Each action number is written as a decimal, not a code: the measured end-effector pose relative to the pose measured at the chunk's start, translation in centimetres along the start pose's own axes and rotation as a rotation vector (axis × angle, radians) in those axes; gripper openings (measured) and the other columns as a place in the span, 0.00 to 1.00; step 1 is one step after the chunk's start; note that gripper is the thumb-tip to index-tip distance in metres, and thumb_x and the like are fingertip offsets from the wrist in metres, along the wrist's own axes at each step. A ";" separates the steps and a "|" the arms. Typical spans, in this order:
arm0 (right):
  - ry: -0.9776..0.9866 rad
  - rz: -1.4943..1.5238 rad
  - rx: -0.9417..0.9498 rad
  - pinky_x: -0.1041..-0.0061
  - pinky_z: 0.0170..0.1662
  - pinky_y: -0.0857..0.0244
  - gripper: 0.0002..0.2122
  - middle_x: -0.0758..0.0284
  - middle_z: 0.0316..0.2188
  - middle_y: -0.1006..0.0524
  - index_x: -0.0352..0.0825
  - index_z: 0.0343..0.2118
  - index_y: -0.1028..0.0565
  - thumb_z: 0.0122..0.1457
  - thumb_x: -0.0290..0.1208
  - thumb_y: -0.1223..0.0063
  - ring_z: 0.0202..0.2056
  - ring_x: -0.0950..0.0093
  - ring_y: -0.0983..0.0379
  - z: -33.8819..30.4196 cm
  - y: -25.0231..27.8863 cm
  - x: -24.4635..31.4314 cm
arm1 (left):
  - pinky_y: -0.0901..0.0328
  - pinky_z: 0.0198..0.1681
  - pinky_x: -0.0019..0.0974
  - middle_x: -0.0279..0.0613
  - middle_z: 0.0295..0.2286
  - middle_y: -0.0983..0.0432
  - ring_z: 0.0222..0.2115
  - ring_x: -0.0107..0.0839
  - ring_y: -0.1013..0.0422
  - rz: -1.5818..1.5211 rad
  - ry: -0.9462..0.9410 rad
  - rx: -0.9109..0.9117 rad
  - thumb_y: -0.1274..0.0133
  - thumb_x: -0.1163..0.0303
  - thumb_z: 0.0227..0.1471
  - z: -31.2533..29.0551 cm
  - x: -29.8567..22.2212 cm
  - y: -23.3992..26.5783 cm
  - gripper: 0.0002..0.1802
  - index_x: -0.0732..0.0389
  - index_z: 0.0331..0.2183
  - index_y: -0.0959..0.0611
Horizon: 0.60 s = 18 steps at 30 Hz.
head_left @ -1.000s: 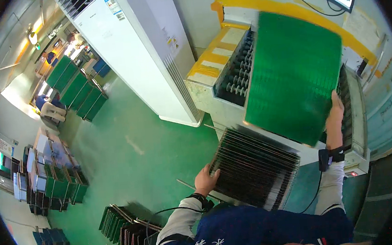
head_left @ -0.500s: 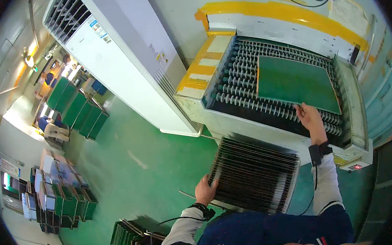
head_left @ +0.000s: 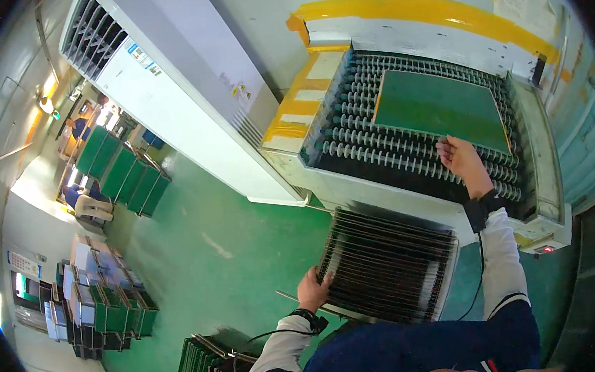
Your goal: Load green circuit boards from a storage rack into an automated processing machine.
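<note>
A flat green panel [head_left: 442, 108], probably a circuit board, lies on the rows of ringed rollers [head_left: 378, 148] of a conveyor machine. My right hand [head_left: 465, 162] is at the panel's near edge, its fingers curled and drawn together. The fingertips sit at or just short of that edge, with no panel seen between them. Nearer to me, a slotted rack [head_left: 451, 272] holds several dark thin panels [head_left: 381, 270] set side by side. My left hand [head_left: 313, 290] is closed on the rack's left side; its fingertips are partly hidden there.
A tall white air conditioner [head_left: 186, 104] stands left of the machine's taped side [head_left: 298, 105]. Racks of green panels [head_left: 203, 361] stand on the floor at lower left, with more stacked panels [head_left: 100, 292] farther left. A cable [head_left: 483, 276] hangs from my right wrist.
The green panel has shifted slightly away from me over the rollers. My right hand has moved a little forward, its fingers now curled off the panel's edge. My left hand stays on the rack.
</note>
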State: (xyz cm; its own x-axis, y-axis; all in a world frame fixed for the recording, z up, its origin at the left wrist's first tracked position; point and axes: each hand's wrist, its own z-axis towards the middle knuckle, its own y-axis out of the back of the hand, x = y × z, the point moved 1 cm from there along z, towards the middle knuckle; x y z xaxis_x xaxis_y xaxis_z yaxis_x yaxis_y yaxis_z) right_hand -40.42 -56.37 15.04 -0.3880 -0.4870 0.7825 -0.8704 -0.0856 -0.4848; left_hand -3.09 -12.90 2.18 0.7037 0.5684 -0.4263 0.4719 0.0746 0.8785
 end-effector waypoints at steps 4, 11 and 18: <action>-0.050 -0.007 0.027 0.74 0.36 0.27 0.15 0.64 0.37 0.17 0.32 0.45 0.22 0.69 0.41 0.48 0.33 0.73 0.21 0.1 -1.0 0.0 | 0.29 0.45 0.51 0.56 0.42 0.19 0.43 0.56 0.23 0.003 -0.048 -0.073 0.47 0.39 0.59 -0.2 0.6 -0.5 0.38 0.63 0.55 0.24; -0.019 -0.285 0.233 0.74 0.33 0.27 0.17 0.65 0.30 0.17 0.32 0.44 0.22 0.68 0.44 0.49 0.29 0.73 0.21 -2.8 -2.7 -0.8 | 0.29 0.45 0.51 0.56 0.42 0.19 0.42 0.54 0.23 0.002 -0.020 -0.016 0.47 0.40 0.60 -0.1 -0.4 0.3 0.38 0.63 0.55 0.24; -0.048 -0.718 0.482 0.73 0.40 0.25 0.17 0.62 0.34 0.16 0.32 0.45 0.20 0.68 0.43 0.47 0.35 0.73 0.18 -9.8 -8.2 -7.0 | 0.29 0.47 0.52 0.57 0.43 0.20 0.44 0.56 0.23 0.014 -0.023 -0.034 0.48 0.39 0.60 -0.4 0.0 0.2 0.38 0.63 0.56 0.25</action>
State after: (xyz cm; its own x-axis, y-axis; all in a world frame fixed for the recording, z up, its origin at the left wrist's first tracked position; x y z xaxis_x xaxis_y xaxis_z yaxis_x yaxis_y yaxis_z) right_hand -33.55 -43.74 17.40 0.2286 -0.2087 0.9509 -0.6720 -0.7405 -0.0010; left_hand -3.23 -12.61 2.41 0.7222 0.5508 -0.4185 0.4440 0.0947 0.8910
